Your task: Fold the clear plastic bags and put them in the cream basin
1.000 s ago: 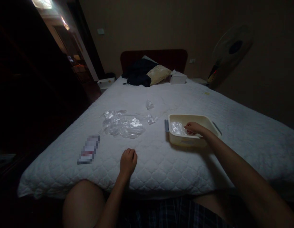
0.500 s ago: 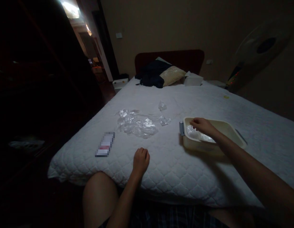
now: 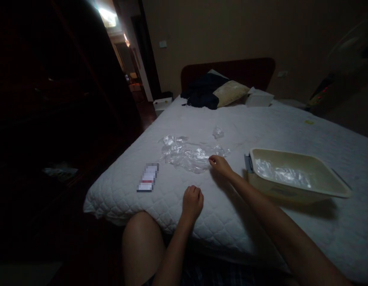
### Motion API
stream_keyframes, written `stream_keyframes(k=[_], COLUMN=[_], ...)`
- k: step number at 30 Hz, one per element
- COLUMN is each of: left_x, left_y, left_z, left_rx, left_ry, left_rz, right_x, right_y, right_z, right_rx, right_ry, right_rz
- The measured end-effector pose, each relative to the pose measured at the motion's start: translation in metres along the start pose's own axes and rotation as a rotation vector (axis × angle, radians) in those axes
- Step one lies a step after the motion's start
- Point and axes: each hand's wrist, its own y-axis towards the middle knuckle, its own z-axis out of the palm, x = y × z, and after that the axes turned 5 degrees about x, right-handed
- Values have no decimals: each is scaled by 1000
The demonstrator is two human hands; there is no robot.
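Observation:
My right hand (image 3: 221,165) is held over the right edge of a heap of thin clear plastic bags (image 3: 184,155), its fingertips pinched together. Whether any film sits between them I cannot make out. On the quilted white bed cover, close to the front edge, rests my left hand (image 3: 193,201) with the fingers curled in and nothing showing in it. A smaller crumpled clear bag (image 3: 218,132) lies behind the heap. To the right stands a cream plastic bin (image 3: 288,192) with grey side clips and shiny clear plastic (image 3: 282,174) inside.
A phone with a blurred screen (image 3: 148,177) lies left of the bags. At the headboard (image 3: 261,71) are dark cloth (image 3: 200,93), a beige pillow (image 3: 231,93) and a white box (image 3: 259,98). A small yellow item (image 3: 309,122) lies at the far right.
My right hand has moved left from above the bin to the edge of the plastic heap. My left hand stays on the bed. The view has turned slightly left.

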Motion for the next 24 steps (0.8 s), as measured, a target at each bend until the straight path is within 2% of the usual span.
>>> stream_keyframes(k=[7,14,18,22,24], left_x=[-2,-3,-4,-3,-2], left_y=[0,0,1,2,2], left_z=[2,3,1,0,0], left_rx=[-29,-25,-15,-31,-51], left_ry=[-14,-13,-26,-75,-145], left_rz=[-36,-45,-42,-48,-71], right_x=[7,7,6,7,8], right_y=[29,35,38,41,39], right_z=[21,39,31,13,2], right_rx=[45,78,8,-94,-188], right_ry=[-168,-245,-203,-128,30], right_rz=[40,106,121,105,85])
